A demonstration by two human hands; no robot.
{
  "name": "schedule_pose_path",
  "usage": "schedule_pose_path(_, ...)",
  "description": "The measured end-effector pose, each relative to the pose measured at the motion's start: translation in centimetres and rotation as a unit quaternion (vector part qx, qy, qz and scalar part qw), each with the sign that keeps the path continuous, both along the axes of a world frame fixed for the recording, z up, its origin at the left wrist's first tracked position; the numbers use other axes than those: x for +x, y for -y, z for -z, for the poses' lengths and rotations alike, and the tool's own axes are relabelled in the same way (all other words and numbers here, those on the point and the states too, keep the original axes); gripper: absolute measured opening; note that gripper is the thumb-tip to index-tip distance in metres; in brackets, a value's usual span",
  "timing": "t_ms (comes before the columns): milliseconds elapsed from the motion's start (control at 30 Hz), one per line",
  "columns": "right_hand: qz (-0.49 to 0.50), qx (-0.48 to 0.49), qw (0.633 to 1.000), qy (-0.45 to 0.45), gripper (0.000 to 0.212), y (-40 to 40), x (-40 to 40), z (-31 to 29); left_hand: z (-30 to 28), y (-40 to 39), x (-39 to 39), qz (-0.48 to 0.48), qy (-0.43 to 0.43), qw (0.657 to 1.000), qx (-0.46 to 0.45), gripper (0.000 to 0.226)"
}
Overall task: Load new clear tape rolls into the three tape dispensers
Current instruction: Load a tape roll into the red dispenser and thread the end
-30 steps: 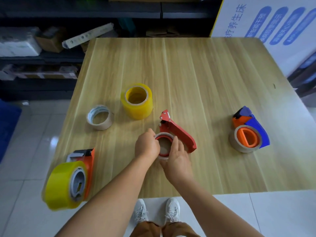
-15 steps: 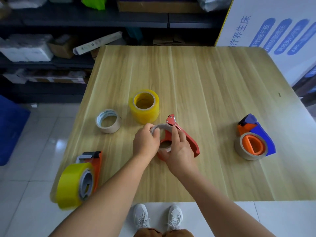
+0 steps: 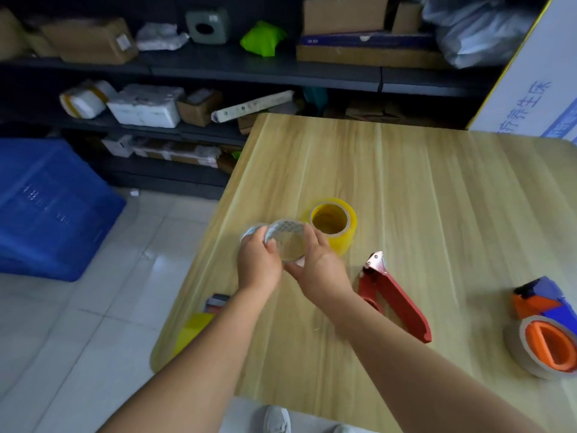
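Both your hands, left hand [image 3: 259,264] and right hand [image 3: 323,268], grip a spent tape core [image 3: 285,240] near the tabletop's [image 3: 437,195] left edge; set it down, then fetch the yellow roll [image 3: 334,225].

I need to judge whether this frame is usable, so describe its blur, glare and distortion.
Head view: motion blur softens both hands and the nearly empty roll they hold; wide-angle distortion bows the table edge; soft window glare on the floor tiles; shelves dim.

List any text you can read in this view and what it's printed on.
"疗养生床": blue characters on the white board at the far right; first character partly cut off, so uncertain.
Label on the cardboard box on the shelf: too blurred.
Marks on the long white box: too small.
Tape rolls, dispensers: none visible.
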State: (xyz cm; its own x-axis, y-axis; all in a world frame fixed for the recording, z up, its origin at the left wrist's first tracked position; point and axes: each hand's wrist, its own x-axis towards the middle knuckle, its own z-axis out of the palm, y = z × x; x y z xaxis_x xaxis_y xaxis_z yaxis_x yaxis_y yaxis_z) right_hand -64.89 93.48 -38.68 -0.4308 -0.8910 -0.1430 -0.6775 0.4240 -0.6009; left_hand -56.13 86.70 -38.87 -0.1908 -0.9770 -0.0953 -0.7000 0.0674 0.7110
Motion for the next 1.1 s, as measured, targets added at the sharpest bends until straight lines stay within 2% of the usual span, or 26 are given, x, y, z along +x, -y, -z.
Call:
schedule_pose_path(400,-0.037,0.063,0.997,-0.025,0.075,7.2,2.0,1.8,1.7,6.3,2.0,-0.022,0.026,0.995,0.096,0.044)
schedule_pose_path(633,-0.026,0.066,0.997,-0.021,0.070,7.8,2.2,2.2,2.6,7.1,2.1,-0.007,0.037,0.994,0.101,0.046)
schedule_pose_path(767,-0.033,0.058,0.998,-0.017,0.074,7.5,2.2,2.0,2.5,6.8,1.9,0.012,0.045,0.994,0.100,0.052)
schedule_pose_path(933,-0.026,0.007,0.997,-0.073,0.077,6.3,0.7,0.8,1.7,5.9,0.8,0.051,0.045,0.997,0.036,0.062)
schedule_pose_path(1100,0.054,0.035,0.991,-0.114,0.082,4.1,-2.6,0.9,0.3,4.5,-1.9,0.151,0.075,0.983,-0.066,0.061)
